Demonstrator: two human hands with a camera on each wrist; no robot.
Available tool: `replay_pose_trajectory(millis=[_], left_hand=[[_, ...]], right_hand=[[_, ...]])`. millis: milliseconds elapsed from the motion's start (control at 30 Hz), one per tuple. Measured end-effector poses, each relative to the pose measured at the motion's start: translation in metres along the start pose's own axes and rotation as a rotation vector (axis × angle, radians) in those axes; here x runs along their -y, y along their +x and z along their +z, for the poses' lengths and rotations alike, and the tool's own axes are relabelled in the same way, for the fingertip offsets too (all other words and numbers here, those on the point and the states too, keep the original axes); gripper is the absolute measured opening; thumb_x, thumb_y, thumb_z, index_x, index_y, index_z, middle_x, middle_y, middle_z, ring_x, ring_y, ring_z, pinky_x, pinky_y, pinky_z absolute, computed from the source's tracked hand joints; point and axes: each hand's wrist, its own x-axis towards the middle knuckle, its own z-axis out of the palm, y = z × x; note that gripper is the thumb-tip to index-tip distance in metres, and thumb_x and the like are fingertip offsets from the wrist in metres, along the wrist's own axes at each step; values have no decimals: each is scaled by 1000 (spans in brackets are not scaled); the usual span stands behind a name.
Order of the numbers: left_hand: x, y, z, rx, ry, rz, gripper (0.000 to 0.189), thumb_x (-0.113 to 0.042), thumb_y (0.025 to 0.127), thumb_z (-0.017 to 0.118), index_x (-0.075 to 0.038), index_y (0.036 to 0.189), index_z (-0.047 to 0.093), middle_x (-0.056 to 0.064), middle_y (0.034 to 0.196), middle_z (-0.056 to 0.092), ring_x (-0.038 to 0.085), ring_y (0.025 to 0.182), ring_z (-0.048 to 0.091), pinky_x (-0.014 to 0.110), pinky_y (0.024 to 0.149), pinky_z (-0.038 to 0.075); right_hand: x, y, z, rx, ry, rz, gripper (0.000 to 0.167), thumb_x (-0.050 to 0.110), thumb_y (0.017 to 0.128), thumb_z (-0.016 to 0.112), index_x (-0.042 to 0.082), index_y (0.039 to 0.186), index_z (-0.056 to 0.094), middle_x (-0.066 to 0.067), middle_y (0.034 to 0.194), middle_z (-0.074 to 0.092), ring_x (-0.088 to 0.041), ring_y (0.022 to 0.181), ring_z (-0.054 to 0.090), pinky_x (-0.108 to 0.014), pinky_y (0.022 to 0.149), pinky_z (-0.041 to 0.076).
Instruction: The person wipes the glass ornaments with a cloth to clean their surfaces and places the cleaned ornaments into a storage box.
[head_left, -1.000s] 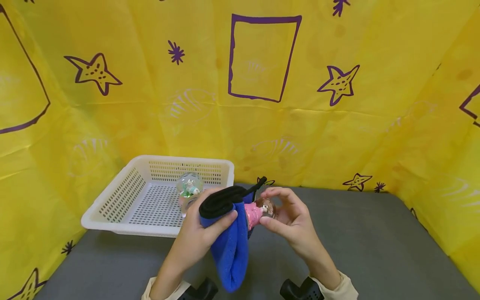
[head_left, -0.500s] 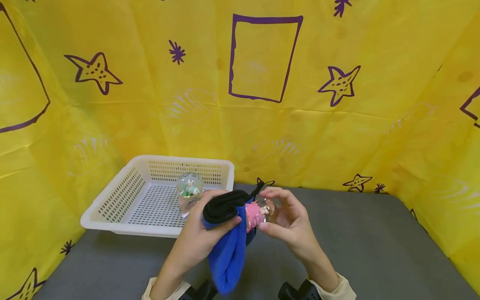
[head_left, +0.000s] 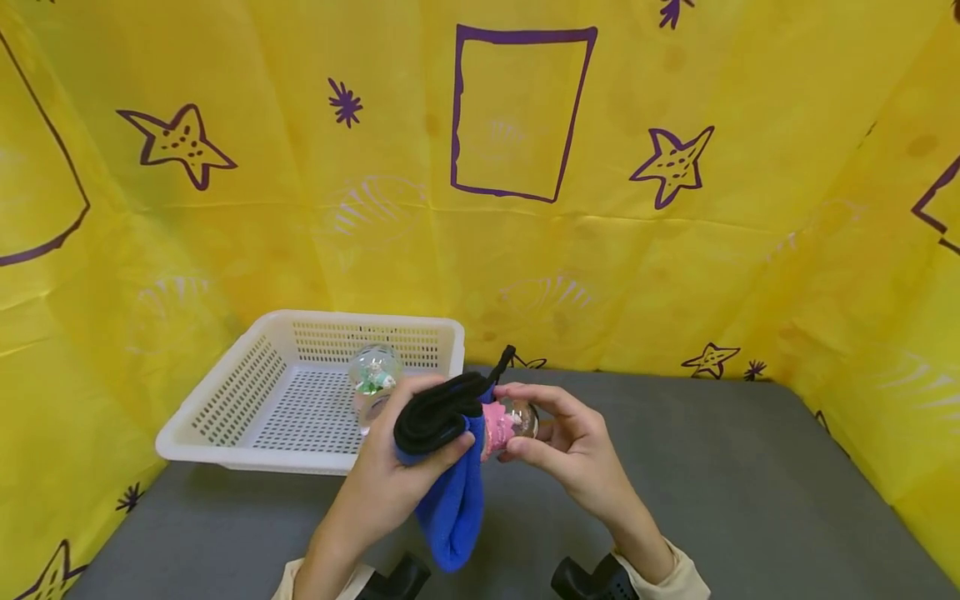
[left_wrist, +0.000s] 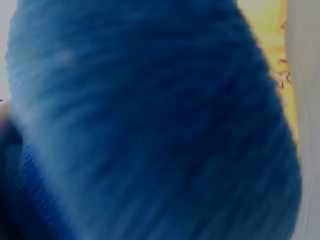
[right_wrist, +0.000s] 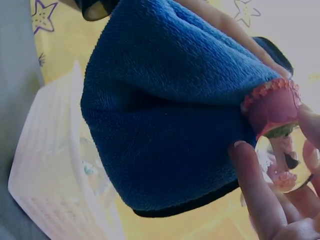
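Observation:
A folded blue cloth with black edging (head_left: 453, 508) is gripped in my left hand (head_left: 386, 475), its thumb across the front and a loose end hanging down. Against the cloth lies the pink base of a small snow globe (head_left: 498, 427), tipped on its side. My right hand (head_left: 573, 442) holds the globe's clear dome between thumb and fingers. In the right wrist view, the snow globe (right_wrist: 274, 107) shows a tiny figure inside and a bumpy pink rim touching the cloth (right_wrist: 165, 115). Blue cloth (left_wrist: 155, 120) fills most of the left wrist view and hides the left fingers.
A white perforated plastic basket (head_left: 225, 454) stands on the grey table (head_left: 720, 483) at left. Inside it, partly behind my left hand, lies a second snow globe (head_left: 375, 371) with green and white contents. A yellow patterned cloth (head_left: 390, 250) hangs behind and at the sides.
Both hands have shifted slightly left with the cloth and snow globe. The right fingers have closed in nearer the pink base, and the cloth's hanging end has swung a little.

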Motion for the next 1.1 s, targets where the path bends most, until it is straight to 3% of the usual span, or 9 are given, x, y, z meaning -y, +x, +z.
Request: replay_pose_trajectory(millis=[167,300,467,700,900,1100], left_hand=[[0,1,-2,-71,31,42,50,6,81,75,-10,125,57,6,120,65,14,109,63,23,96,50],[-1,3,-5,-136,68,32,49,8,80,75,-9,124,59,4,117,65,12,108,62,20,95,48],[-2,3,-17,-249,147,33,50,10,78,76,-6,123,60,-1,112,64,9,104,61,17,92,47],[-7,-1,-46,-412,213,88,47,10,76,78,4,119,61,-7,110,66,8,101,62,16,89,46],[-14,-4,-67,-520,281,33,47,13,75,76,8,119,61,-8,108,66,10,98,61,16,89,45],[-17,-8,-78,-596,328,-29,50,13,76,76,9,122,60,-4,110,67,8,100,62,16,90,46]], right_hand=[[0,-1,-1,50,-3,-33,43,-10,92,61,-12,133,49,-3,137,60,-10,100,68,-31,75,61],[2,-1,-5,89,-15,-86,45,-10,92,60,-2,135,52,-4,140,59,-8,96,66,-24,70,57],[3,0,-9,85,-30,-100,45,-10,91,62,1,134,54,-6,139,59,-9,91,65,-25,65,56],[-9,2,-3,-58,-75,74,42,-12,86,67,-6,126,55,-5,133,62,-11,90,67,-26,74,58],[-23,4,10,-148,-53,220,43,-6,85,71,-11,124,52,1,129,61,-10,71,63,-23,69,57],[-32,13,23,-166,-18,301,44,-6,86,67,-7,128,52,-6,126,57,-12,79,67,-23,72,57]])
